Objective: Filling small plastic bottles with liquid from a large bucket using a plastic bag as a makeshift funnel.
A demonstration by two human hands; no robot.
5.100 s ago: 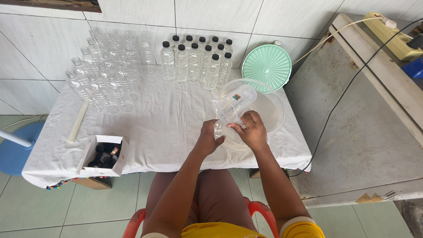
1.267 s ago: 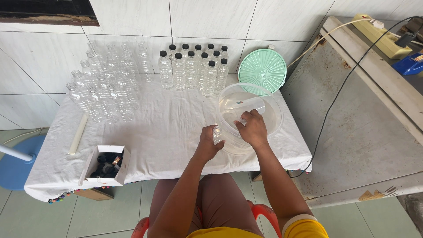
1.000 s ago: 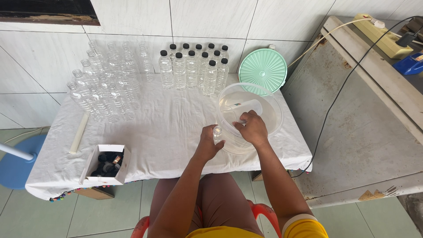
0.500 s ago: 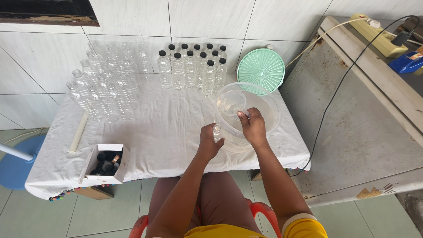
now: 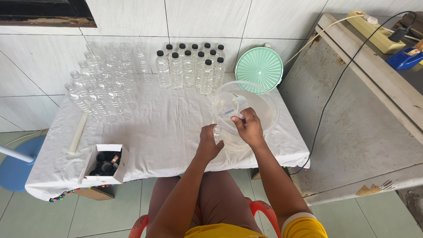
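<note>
My left hand (image 5: 208,144) grips a small clear plastic bottle (image 5: 217,133) standing upright on the white tablecloth (image 5: 167,128). My right hand (image 5: 249,127) holds a clear measuring jug (image 5: 227,108) by its handle, lifted above the rim of a large clear plastic basin (image 5: 264,105) and close over the bottle's open mouth. The jug's rim faces me, and the bottle has no cap on it.
Capped filled bottles (image 5: 189,68) stand in rows at the back, uncapped empty bottles (image 5: 103,86) at the back left. A mint green lid (image 5: 259,67) leans on the tiled wall. A small carton of black caps (image 5: 105,163) and a white tube (image 5: 77,132) lie left. Grey chest surface (image 5: 352,114) right.
My right hand has lifted the jug out of the basin and swung it left, over the bottle that my left hand keeps holding. The view has shifted slightly.
</note>
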